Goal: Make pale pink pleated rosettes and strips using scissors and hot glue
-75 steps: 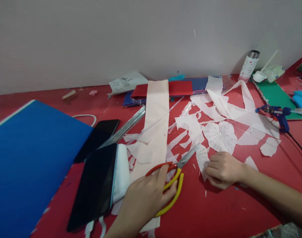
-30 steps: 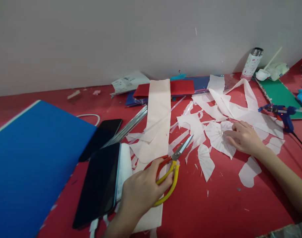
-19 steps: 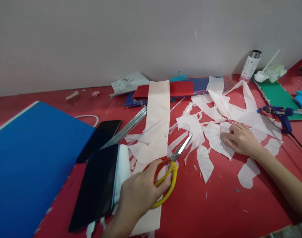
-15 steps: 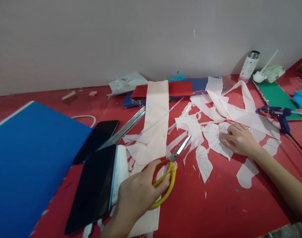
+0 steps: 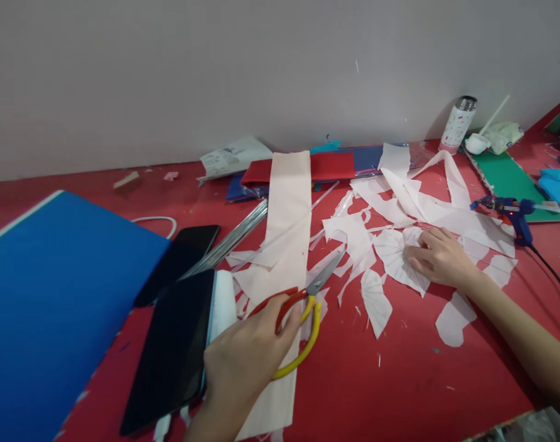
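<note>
My left hand (image 5: 249, 350) is wrapped round the red and yellow handles of a pair of scissors (image 5: 324, 275), whose blades point up and to the right and look closed. Below them runs a long pale strip (image 5: 289, 227), paper or cloth. On the right, my right hand (image 5: 440, 258) has its fingers curled onto the edge of a white pleated fan-shaped piece (image 5: 394, 256) lying on the red table (image 5: 353, 380). Its fingertips are partly hidden. Beside that lies a smaller pleated white piece (image 5: 375, 302). A white cut-out (image 5: 454, 319) rests under my right forearm.
A blue board (image 5: 68, 307) and two dark devices, a tablet (image 5: 169, 356) and a phone (image 5: 187, 252), lie left. White scraps (image 5: 390, 202) spread across the middle. A glue gun (image 5: 514, 215), a green board (image 5: 510, 178) and a bottle (image 5: 458, 126) are at right. A grey wall (image 5: 280, 80) stands behind.
My left hand has drawn the scissors slightly left and turned them a little. My right hand stays at the pleated piece. The whole view has shifted slightly.
</note>
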Tool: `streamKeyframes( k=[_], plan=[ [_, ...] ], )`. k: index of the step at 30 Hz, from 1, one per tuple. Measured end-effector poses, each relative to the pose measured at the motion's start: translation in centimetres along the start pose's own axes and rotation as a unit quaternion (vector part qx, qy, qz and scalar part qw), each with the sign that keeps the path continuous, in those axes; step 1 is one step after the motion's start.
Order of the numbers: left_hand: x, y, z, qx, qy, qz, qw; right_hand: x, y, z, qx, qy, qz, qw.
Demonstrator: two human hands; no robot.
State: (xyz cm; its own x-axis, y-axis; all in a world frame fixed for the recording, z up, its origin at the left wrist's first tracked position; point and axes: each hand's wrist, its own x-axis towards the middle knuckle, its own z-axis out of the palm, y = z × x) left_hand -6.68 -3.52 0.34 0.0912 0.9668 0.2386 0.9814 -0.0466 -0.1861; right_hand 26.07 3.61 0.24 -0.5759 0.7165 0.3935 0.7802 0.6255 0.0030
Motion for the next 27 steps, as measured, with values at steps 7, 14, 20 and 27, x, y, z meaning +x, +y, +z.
streamKeyframes(
  k=[7, 14, 20, 27],
  plan=[
    [0.9, 0.3, -0.9, -0.071, 0.120, 0.147, 0.979, -0.2, 0.1, 0.2, 0.013, -0.006, -0.016, 1.000],
    [3.1, 4.9, -1.6, -0.183, 0.041, 0.277, 0.942, -0.1, 0.1, 0.3, 0.016, -0.006, -0.013, 1.000],
    [3.8, 6.9, -0.8, -0.179, -0.028, 0.270, 0.946, -0.1, 0.0, 0.4, 0.001, -0.002, -0.015, 1.000],
    [3.8, 7.2, -0.1, -0.206, -0.040, 0.237, 0.948, -0.2, -0.2, 0.9, 0.007, 0.000, -0.013, 1.000]
  ],
)
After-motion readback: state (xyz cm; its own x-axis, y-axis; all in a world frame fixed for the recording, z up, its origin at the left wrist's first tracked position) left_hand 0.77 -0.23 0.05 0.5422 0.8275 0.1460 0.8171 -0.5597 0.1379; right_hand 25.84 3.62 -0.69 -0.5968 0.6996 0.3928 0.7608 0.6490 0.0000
